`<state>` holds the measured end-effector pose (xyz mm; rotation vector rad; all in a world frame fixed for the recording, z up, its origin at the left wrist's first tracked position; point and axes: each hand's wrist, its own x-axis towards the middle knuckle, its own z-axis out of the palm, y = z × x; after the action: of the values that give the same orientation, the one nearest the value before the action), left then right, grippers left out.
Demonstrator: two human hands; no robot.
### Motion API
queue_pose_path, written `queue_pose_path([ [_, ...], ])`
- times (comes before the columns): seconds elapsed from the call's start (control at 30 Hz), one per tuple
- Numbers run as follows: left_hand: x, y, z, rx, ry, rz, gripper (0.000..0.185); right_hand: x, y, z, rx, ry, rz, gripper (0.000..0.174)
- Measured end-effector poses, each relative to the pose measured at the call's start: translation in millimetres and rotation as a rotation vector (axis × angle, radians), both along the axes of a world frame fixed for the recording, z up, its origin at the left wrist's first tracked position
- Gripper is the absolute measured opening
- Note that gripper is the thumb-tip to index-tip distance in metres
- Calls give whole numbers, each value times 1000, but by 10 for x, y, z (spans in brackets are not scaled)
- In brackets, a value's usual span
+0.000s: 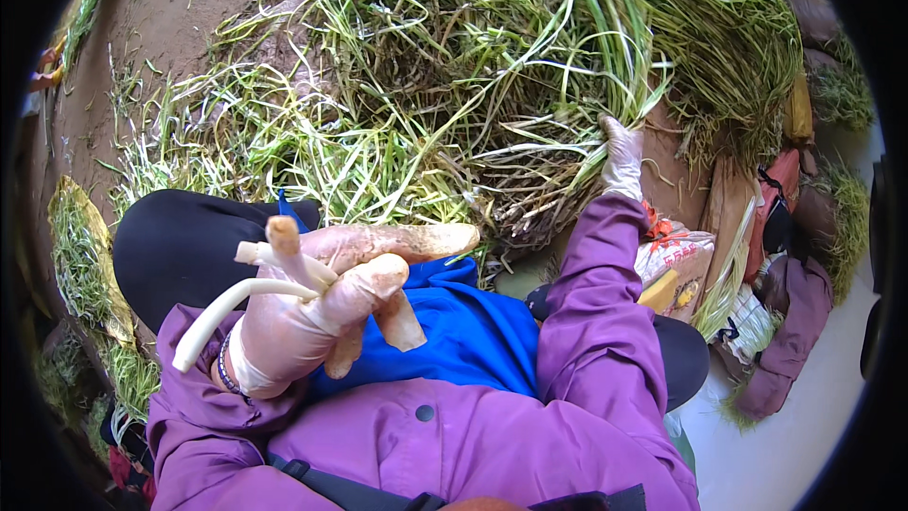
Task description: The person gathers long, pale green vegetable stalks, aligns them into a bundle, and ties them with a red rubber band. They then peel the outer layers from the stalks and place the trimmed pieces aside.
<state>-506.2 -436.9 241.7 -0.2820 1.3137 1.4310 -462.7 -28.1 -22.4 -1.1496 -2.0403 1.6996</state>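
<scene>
My left hand (pixel 319 312), in a thin, soiled glove, is raised above my lap. It grips a few pale stalks (pixel 227 309) that stick out between thumb and fingers towards my wrist. The longest one curves down to the left. Further out on the right, my right hand (pixel 623 152), also gloved, is closed on a bunch of long green leafy stalks (pixel 613 50); its fingers are mostly hidden by the leaves, which are blurred at the top. Beside that hand lies a heap of green stalks (pixel 425 71) with brownish, root-like ends (pixel 543 209) towards me.
Another thick pile of stalks (pixel 723 35) stands at the upper right. A printed bag (pixel 677 262) with red ties sits right of my right forearm. Brown soil-like ground (pixel 177 0) shows at upper left. A blue cloth (pixel 454 326) covers my lap, between my dark-clad knees (pixel 191 255).
</scene>
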Motion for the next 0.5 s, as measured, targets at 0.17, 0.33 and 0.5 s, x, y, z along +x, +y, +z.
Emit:
queue_pose_path([
  [0.17,44,82,-3,-43,59,15,51,45,213,-178,0,-293,137,51],
  [0.33,61,159,-24,-67,59,8,51,-196,226,-436,217,-331,109,56],
  [0.5,36,184,-41,3,-6,-44,46,-111,223,-464,-15,-247,26,39],
])
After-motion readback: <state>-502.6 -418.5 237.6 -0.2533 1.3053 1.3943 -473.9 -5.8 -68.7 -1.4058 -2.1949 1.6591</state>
